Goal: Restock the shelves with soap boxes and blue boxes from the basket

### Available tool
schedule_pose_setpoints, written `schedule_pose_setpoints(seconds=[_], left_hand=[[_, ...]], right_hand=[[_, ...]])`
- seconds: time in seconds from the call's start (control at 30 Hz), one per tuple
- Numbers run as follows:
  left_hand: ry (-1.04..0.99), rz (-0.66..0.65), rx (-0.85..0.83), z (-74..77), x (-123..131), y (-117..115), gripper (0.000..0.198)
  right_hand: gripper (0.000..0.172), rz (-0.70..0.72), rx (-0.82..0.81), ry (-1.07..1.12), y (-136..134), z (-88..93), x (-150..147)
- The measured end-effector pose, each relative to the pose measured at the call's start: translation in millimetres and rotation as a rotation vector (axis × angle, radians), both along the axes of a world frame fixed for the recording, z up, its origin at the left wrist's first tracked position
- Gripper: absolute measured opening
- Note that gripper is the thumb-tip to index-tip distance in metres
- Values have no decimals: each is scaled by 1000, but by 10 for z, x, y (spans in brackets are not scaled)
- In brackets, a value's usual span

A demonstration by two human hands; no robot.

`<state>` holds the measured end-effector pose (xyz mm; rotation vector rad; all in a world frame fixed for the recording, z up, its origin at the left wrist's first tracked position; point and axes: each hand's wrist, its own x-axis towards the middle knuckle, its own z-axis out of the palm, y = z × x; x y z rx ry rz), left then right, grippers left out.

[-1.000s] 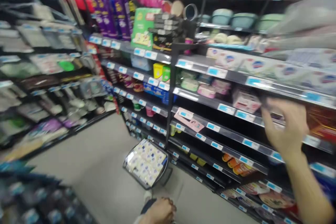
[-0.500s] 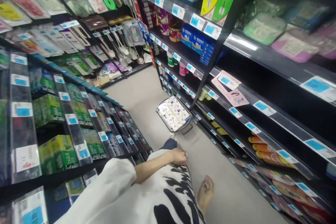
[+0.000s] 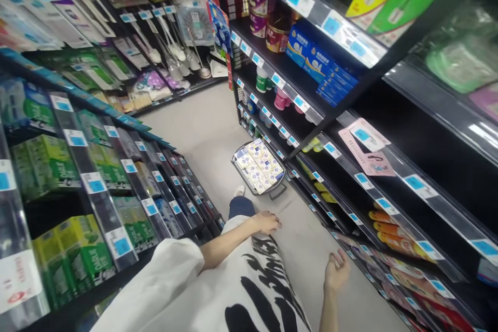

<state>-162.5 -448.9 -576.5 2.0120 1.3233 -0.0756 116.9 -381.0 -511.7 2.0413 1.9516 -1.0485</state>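
My left hand [image 3: 266, 222] is held out in front of my white shirt, its fingers loosely spread and nothing in them. To the right, over the floor, my right hand [image 3: 336, 268] hangs with its fingers loosely curled but apart, holding nothing. Beyond my left hand a black-rimmed basket [image 3: 277, 190] stands on the floor beside the right shelf. White and yellow patterned packs [image 3: 260, 166] fill its top. Neither hand touches the basket or a shelf.
Shelves with green boxes [image 3: 83, 249] line the left side. Along the right, a shelf unit carries blue boxes [image 3: 311, 57], tins [image 3: 278, 32] and orange packs [image 3: 389, 225]. Hanging utensils [image 3: 171, 46] fill the far rack. Grey floor [image 3: 202, 124] runs between; my shoe [image 3: 239, 191] is near the basket.
My right hand has swung right and slightly up, away from my shirt. The fingers of my left hand have spread a little. The view has moved forward, and my shoe shows more fully.
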Motion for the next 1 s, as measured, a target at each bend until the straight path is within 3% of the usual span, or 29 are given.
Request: schedule_pose_setpoints(seconds=[0.1,0.2,0.27,0.43,0.6,0.7,0.8,1.0], left_hand=[[-49,103,-23,-14,-481,31,32],[-64,220,-27,-75,-1094,56,35],[-60,264,-48,-179,-1546,55,35],[-30,372,-201,-703,-2600,45,35],[-15,526,-415,-1349,-3294,-53,28],[17,670,-531,-1613,-3533,-290,24],[59,805,-623,-1738,-3598,-607,28],[11,912,-692,-1711,-3140,-994,27]], right_hand=[[44,-227,201,-19,-74,-373,-241],[47,-287,231,105,-243,-680,-643],[54,-302,229,151,-393,-788,-919],[57,-198,114,177,-707,-755,-1285],[51,-307,80,190,-709,-713,-1264],[46,-359,33,170,-662,-769,-1190],[42,-362,-60,127,-664,-824,-1110],[34,-367,-123,134,-708,-935,-1133]])
